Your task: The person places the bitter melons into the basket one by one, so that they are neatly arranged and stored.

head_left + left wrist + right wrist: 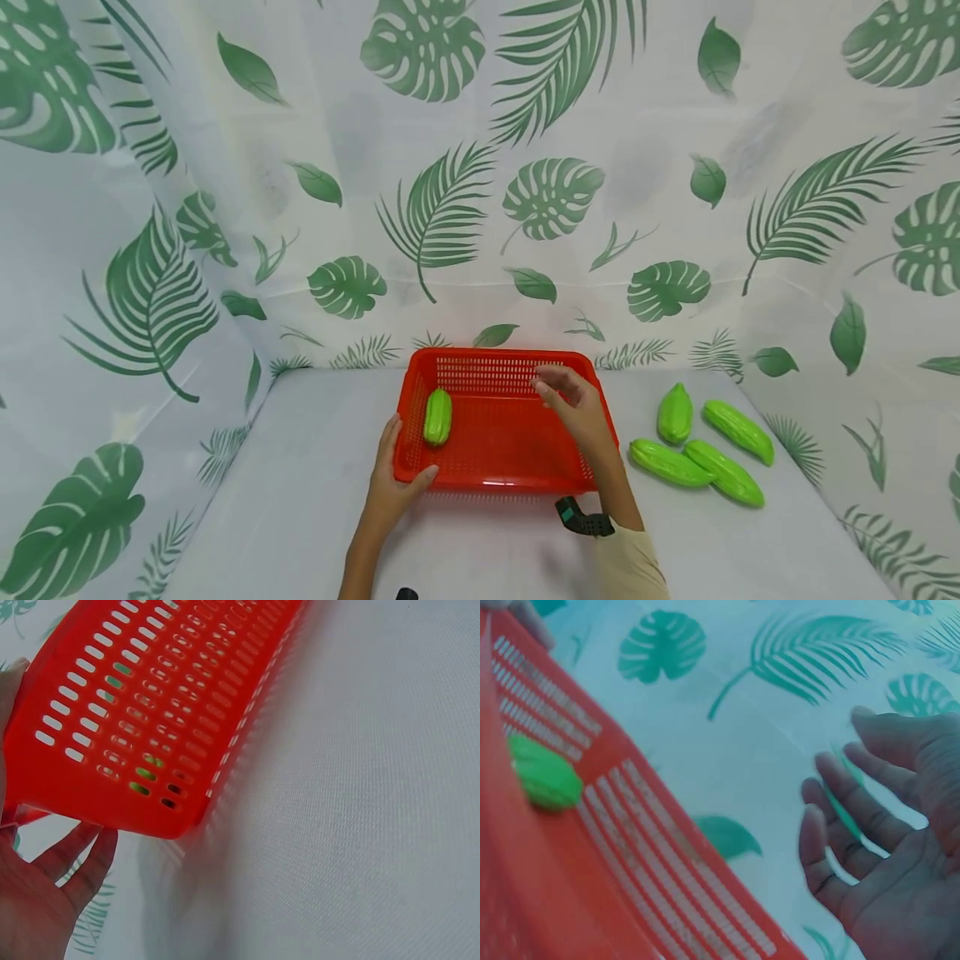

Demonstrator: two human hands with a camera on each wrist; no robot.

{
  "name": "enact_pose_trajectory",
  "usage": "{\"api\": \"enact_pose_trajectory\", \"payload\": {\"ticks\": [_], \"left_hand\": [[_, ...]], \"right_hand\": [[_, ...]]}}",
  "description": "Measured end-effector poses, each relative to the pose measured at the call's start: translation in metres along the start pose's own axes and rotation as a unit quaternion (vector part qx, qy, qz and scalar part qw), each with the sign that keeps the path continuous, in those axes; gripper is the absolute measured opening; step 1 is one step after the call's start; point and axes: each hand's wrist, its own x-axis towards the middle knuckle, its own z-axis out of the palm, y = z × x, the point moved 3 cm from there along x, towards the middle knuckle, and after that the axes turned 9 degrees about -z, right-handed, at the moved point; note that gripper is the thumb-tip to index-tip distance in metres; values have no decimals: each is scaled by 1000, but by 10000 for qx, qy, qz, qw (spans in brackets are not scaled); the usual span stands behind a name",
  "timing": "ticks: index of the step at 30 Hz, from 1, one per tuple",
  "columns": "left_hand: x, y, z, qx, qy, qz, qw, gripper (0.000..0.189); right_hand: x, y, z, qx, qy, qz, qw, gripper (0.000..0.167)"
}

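Fingers of your right hand (583, 410) curve loosely, empty, over the red slotted basket (502, 482) towards three o'clock!
Lift the seven-o'clock corner your left hand (393, 485) grips, and tilt could roll the ridged green gourd (438, 417) inside at nine.

Right hand's loosely bent fingers (862, 799) hang beside a red basket (585, 877) containing a green vegetable (547, 778)

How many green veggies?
5: one veggie in the basket; on the table, right of the basket, a back left one, back right one, front left one and front right one.
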Motion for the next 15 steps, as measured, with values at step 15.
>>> {"api": "enact_pose_trajectory", "payload": {"ticks": [15], "left_hand": [[0,-2,1,27,-7,-38,10000,94]], "right_hand": [[-59,34,-94,-312,2232,458,9732,31]]}}
